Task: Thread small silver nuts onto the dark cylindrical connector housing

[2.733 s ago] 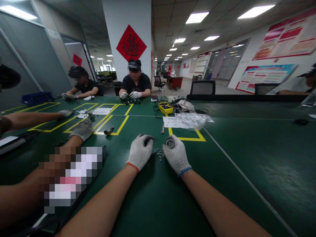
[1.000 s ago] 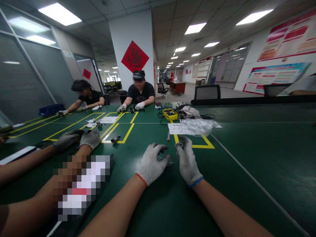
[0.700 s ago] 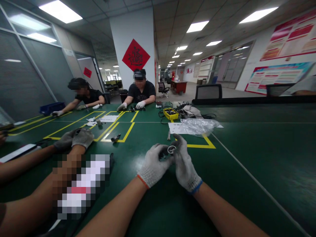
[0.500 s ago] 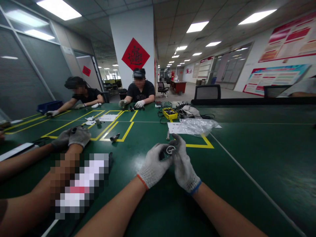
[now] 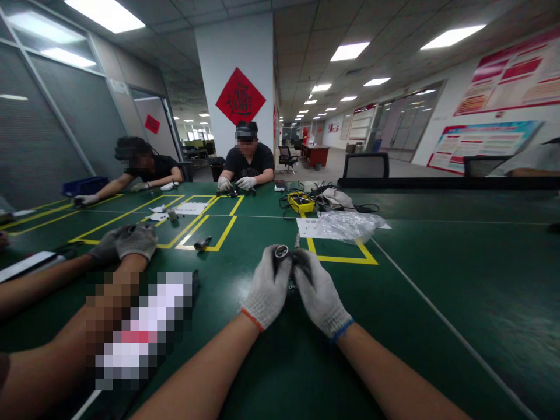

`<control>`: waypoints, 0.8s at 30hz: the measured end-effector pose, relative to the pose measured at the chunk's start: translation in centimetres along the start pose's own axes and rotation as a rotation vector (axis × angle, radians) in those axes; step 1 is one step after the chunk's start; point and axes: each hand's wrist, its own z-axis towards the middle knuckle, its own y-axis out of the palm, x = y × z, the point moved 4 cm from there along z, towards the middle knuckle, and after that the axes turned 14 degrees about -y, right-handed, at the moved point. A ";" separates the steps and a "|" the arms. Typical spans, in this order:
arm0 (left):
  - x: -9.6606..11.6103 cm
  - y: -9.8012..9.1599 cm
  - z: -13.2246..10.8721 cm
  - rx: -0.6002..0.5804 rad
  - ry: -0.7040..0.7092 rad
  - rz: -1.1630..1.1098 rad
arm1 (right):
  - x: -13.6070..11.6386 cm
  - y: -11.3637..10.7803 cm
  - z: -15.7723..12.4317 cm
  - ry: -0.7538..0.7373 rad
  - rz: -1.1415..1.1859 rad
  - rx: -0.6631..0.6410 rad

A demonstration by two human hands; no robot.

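We worked over a smooth green tabletop point(image 5: 280, 361), reading clock positions from the part in hand, twelve o'clock being straight ahead. Nearest, at seven o'clock, our left hand point(image 5: 265, 286), in a white knitted glove with an orange edge, was curled around a short, round, dark metal part with a pale rim point(image 5: 281, 252), its rimmed end turned up. At four o'clock our right hand point(image 5: 321, 291), gloved alike but edged in blue, lay close by, fingers drawn narrow; with the fingertips partly hidden, we could not tell whether they pinched anything. Between the hands, at five o'clock, small silvery metal rings point(image 5: 292, 286) lay on the tabletop.

We judged it best to grip the part by its side wall, leaving the rim uncovered, and to work with the right fingertips alone. Thick knit probably dulled touch, so small pieces called for slow, single handling; a dragging palm could have scattered the rings.

Just beyond, toward one o'clock, lay a slim grey metal piece point(image 5: 297, 240); at nine, well apart, a stepped, dark-and-silver metal fitting point(image 5: 202, 243); at two, a crumpled clear plastic bag point(image 5: 352, 226). Farthest, at one o'clock, stood a filled yellow plastic tray point(image 5: 301, 204).
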 end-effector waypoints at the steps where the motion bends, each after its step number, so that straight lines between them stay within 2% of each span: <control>1: -0.1 -0.1 0.1 0.022 -0.003 0.002 | 0.1 0.1 0.1 0.003 -0.016 -0.014; 6: -0.1 -0.9 0.7 0.091 0.069 0.103 | 0.2 -0.2 0.6 0.015 -0.173 -0.005; 8: -0.2 -1.6 1.2 0.141 0.066 0.256 | 0.3 -0.7 0.6 0.025 -0.239 0.037; 11: -1.0 -2.8 2.4 0.183 -0.057 0.561 | 0.5 -1.4 0.7 0.058 -0.270 0.086; 15: -2.5 -3.6 3.4 0.113 -0.214 0.786 | 0.9 -1.9 0.9 0.115 -0.250 0.123; 20: -2.8 -3.4 3.5 0.079 -0.238 0.905 | 1.0 -2.1 1.1 0.141 -0.246 0.146; 24: -2.7 -3.4 3.5 0.079 -0.244 0.904 | 1.1 -2.1 1.1 0.151 -0.240 0.154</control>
